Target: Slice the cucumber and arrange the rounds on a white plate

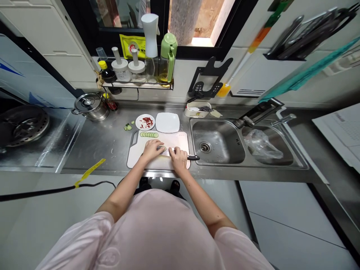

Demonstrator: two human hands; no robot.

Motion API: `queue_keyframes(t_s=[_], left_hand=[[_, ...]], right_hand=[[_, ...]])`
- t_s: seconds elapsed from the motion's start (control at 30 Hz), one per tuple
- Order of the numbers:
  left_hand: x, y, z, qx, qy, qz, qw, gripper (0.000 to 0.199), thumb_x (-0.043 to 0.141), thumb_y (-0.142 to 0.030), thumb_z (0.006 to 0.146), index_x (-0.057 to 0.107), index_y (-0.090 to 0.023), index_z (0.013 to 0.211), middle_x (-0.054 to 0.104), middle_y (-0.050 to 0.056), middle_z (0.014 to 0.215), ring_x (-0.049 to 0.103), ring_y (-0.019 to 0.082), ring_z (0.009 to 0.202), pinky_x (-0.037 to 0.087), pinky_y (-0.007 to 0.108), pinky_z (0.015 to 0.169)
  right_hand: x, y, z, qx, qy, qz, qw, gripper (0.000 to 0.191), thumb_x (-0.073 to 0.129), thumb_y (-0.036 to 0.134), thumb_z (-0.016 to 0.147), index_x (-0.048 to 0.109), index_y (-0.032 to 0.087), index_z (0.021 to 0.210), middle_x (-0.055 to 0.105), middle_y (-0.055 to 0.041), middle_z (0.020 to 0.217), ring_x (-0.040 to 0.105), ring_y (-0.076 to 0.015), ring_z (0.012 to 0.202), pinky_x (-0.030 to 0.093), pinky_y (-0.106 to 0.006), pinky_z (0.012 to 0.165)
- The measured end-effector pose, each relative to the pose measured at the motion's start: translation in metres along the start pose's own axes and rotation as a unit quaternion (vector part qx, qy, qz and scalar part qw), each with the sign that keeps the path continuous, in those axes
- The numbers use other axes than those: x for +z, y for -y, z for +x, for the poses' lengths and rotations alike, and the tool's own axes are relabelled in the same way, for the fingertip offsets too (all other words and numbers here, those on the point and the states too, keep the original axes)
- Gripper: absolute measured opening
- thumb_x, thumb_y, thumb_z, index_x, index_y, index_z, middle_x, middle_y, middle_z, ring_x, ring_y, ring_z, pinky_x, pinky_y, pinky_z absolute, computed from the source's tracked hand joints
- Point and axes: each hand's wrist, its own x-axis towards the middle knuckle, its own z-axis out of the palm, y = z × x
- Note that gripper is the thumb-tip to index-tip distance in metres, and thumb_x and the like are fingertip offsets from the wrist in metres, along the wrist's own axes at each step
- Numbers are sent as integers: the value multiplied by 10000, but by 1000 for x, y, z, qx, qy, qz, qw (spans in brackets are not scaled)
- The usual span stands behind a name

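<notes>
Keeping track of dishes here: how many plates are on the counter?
2: a round plate bearing red pieces, and a squarish plate to its right, both just beyond the cutting board.

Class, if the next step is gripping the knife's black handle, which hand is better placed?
Right, most likely: the right hand is close beside the black handle, which extends past the cutting board; the left hand is farther off.
</notes>
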Motion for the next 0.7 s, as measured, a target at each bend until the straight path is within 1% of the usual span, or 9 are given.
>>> queue_keyframes(t_s=[0.2,0.3,0.43,0.5,0.57,0.63,0.7], left_hand=[[2,1,5,-12,45,1,999,269,563,-421,819,694,-238,966,657,44,1010,552,217,1013,375,361,947],[3,1,8,-13,50,-8,999,249,591,-401,792,691,-229,943,662,47,978,559,218,985,390,353,919],[6,4,12,-21,49,-43,998,151,623,-322,749,678,-216,841,662,33,902,578,192,921,421,309,854],[8,9,16,-60,40,-79,994,123,609,-289,751,667,-208,824,665,18,839,595,163,829,438,275,778],[10,19,22,-129,13,-113,985,136,597,-286,757,659,-203,845,663,4,778,594,139,728,438,248,692],[13,31,31,-198,-33,-122,972,141,611,-287,743,656,-199,843,661,2,752,590,132,697,428,236,654],[15,42,40,-231,-59,-118,964,131,631,-275,717,659,-197,819,665,3,755,592,132,698,420,234,647]], right_hand=[[0,-1,-1,-5,-3,10,1000,350,409,216,936,547,294,1248,513,-94,1096,377,-181,784,220,-333,732],[1,-1,-1,-5,0,8,1000,341,404,231,941,546,291,1246,516,-92,1089,377,-182,784,219,-332,727],[1,-2,-4,-5,8,-1,1000,336,401,228,944,546,291,1241,518,-89,1082,381,-181,782,218,-333,723],[1,-4,-7,4,13,-5,1000,336,408,224,941,547,296,1238,516,-87,1086,385,-181,786,218,-332,725],[1,-7,-11,20,20,-7,1000,334,419,222,936,551,302,1233,512,-84,1100,391,-180,796,218,-332,728],[1,-10,-16,36,29,-9,999,337,432,212,928,555,303,1228,504,-82,1120,396,-178,806,219,-329,732],[0,-13,-20,49,43,-8,998,344,443,202,918,558,300,1227,496,-82,1129,399,-174,810,221,-326,734]])
